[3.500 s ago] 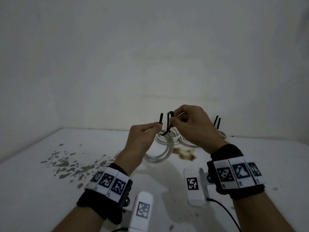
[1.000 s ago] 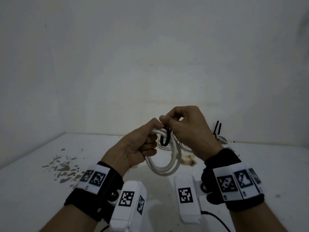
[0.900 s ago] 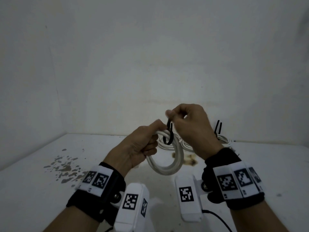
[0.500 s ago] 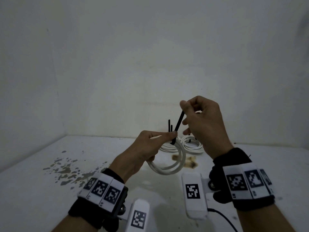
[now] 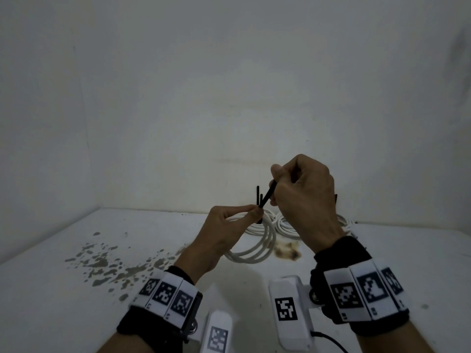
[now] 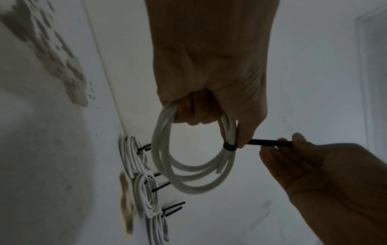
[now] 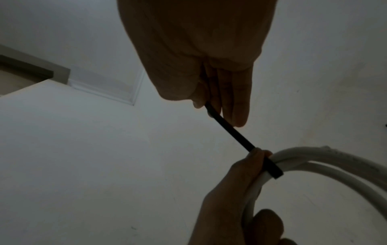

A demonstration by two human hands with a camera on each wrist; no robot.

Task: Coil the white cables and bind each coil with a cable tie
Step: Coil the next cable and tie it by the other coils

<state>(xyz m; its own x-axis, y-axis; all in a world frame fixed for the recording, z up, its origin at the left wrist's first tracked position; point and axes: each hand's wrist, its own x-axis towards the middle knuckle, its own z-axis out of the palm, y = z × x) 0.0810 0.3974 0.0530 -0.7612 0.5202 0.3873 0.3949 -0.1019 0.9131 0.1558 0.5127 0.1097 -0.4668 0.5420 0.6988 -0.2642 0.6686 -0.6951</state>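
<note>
A white cable coil hangs in the air above the white table, and my left hand grips its top with thumb and fingers. A black cable tie is looped tight round the coil's strands beside my left thumb. My right hand pinches the tie's free tail and holds it taut, up and to the right. The same coil shows its cut end in the left wrist view. The tail runs from my right fingers down to the loop in the right wrist view.
Several bound white coils with black tie tails lie against the back wall; they appear in a row in the left wrist view. A brown stain and grey flaked patches mark the white table.
The tie went from a loose loop over the coil to a tight band. My right hand rose up and right with the tail, and my left hand moved to a fingertip grip beside the loop.
</note>
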